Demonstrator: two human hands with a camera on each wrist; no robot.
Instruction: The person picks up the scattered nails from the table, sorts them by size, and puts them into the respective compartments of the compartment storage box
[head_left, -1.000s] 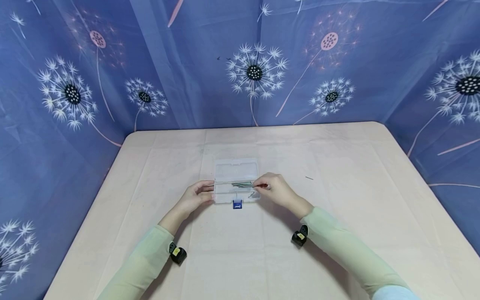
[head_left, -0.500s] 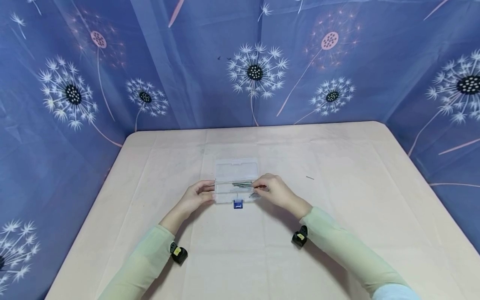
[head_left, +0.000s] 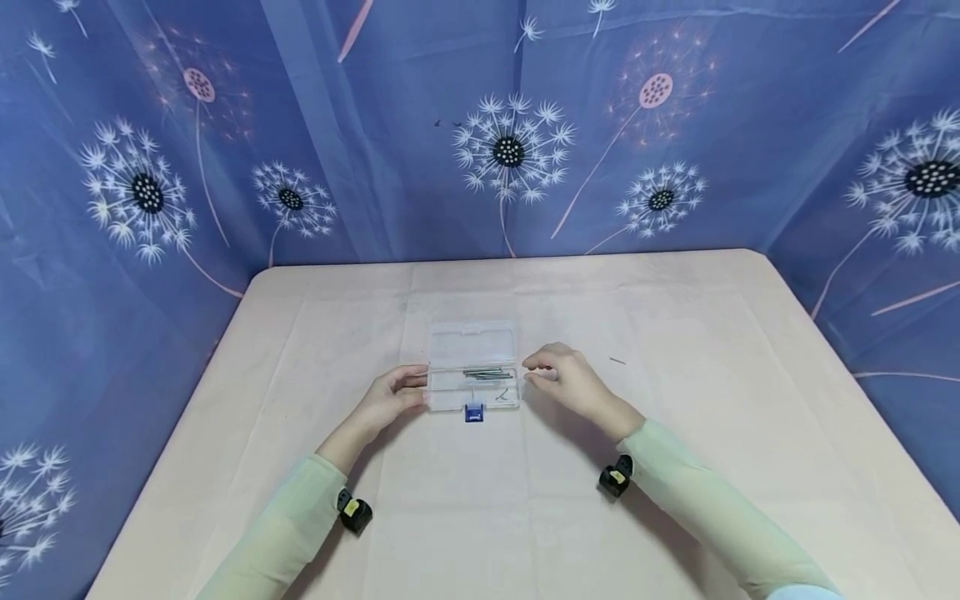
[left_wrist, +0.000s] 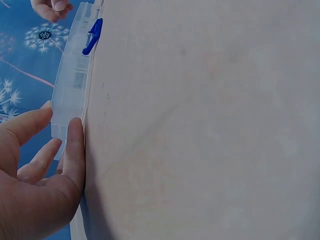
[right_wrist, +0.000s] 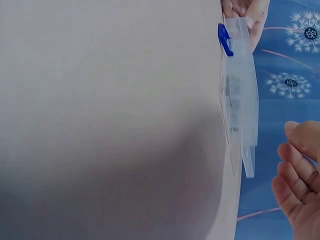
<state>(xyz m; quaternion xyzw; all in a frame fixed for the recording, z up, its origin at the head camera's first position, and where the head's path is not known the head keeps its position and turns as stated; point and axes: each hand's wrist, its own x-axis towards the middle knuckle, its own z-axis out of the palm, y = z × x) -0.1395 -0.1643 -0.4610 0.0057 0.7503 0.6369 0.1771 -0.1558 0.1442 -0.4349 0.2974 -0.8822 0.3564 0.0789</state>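
A clear plastic compartment box (head_left: 450, 401) lies on the table with its lid (head_left: 472, 343) folded back and its blue latch (head_left: 473, 412) at the front. My left hand (head_left: 382, 404) holds the box's left end between thumb and fingers. Several slim metal rods (head_left: 489, 374), much like nails, lie in the rear compartment. Another small bit of metal (head_left: 502, 394) sits in the front right compartment. Just off the box's right end is my right hand (head_left: 573, 385), its fingers loosely bent and parted. In the right wrist view nothing shows between the right fingertips (right_wrist: 291, 128).
One thin metal rod (head_left: 617, 361) lies alone on the table, right of the right hand. A pale cloth covers the table (head_left: 465, 517). Blue dandelion-print curtains (head_left: 375, 150) stand around its back and sides.
My right hand has drawn back to the right from over the box's right end, uncovering the rods and the small metal bit. My left hand stays at the box.
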